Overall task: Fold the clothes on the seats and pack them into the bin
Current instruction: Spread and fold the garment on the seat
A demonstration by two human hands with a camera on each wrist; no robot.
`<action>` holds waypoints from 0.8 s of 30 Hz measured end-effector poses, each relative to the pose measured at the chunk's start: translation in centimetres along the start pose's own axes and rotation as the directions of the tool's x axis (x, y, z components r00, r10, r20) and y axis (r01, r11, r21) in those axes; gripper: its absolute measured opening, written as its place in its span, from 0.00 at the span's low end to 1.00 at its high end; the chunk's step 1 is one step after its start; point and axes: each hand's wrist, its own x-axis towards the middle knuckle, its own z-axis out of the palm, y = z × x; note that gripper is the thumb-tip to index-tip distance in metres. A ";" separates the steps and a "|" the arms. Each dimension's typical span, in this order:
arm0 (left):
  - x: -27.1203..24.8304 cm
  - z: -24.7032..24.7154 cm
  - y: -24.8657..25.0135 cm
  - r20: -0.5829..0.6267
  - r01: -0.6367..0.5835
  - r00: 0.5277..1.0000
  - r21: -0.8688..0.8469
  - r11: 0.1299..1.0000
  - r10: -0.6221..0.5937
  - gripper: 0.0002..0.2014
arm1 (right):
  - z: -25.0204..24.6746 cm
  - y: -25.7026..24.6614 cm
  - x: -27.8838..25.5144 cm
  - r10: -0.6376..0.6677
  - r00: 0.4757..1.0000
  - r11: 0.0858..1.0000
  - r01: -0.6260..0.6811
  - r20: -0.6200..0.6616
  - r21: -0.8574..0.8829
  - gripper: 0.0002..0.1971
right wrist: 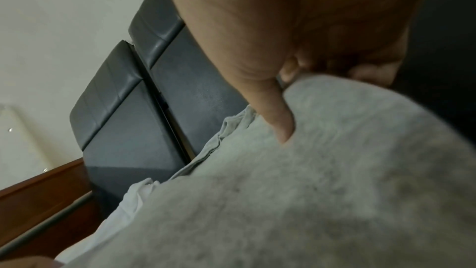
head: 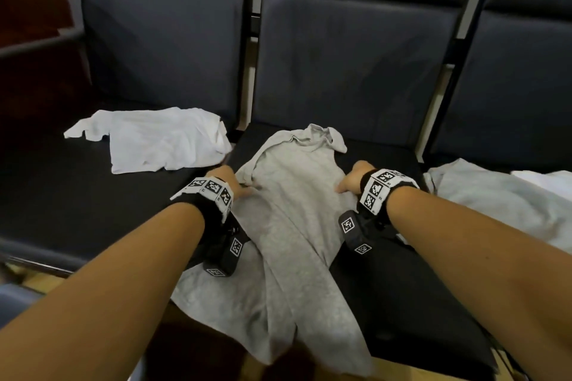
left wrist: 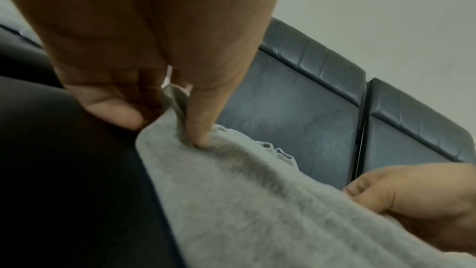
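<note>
Two hands hold one grey shirt [head: 294, 210], which lies in the middle of the head view on the dark centre seat [head: 402, 288], collar toward the backrests and hem spilling over the front edge at the bottom of the frame. The left hand [head: 230, 184] grips the shirt's left edge just below the sleeve; in the left wrist view its thumb [left wrist: 198, 121] presses down on top of the fabric [left wrist: 231, 201] while the curled fingers [left wrist: 113, 111] sit at the edge beside and under it, so the cloth is pinched between them. The right hand [head: 354, 179] takes the opposite edge the same way: in the right wrist view the thumb [right wrist: 278, 113] lies on the cloth [right wrist: 309, 180] and the fingers [right wrist: 371, 72] curl behind its raised fold. Both sides of the shirt are folded inward, leaving a long, narrow shape that widens toward the hem. The fabric is a soft, mottled heather knit, fuzzy and blurred up close, with a ribbed collar [head: 318, 138] crumpled at the top.

Left of it, on the next seat, lies a white shirt [head: 154, 139], thin, smooth and creased. At the right edge lies a pale garment [head: 501, 198] in loose wrinkles. Behind them stand padded dark blue backrests [head: 356, 56] with a leathery sheen and stitched panels. Each wrist wears a black band with black-and-white square markers [head: 213, 190].
</note>
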 end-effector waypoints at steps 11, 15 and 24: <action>-1.0 -2.6 0.1 0.017 0.081 0.991 -0.861 0.503 -0.129 0.21 | -3.5 3.1 -2.9 -0.184 0.982 0.316 0.089 -0.031 0.944 0.10; -3.0 -3.4 0.9 0.183 0.182 0.983 -0.971 0.153 -0.007 0.10 | -4.6 4.7 -4.8 -0.127 0.991 0.195 0.074 -0.050 0.978 0.11; -5.7 -1.7 1.3 0.015 0.023 1.000 -0.754 0.656 -0.018 0.27 | -4.5 7.8 -9.0 -0.130 0.991 0.507 0.081 -0.017 0.858 0.11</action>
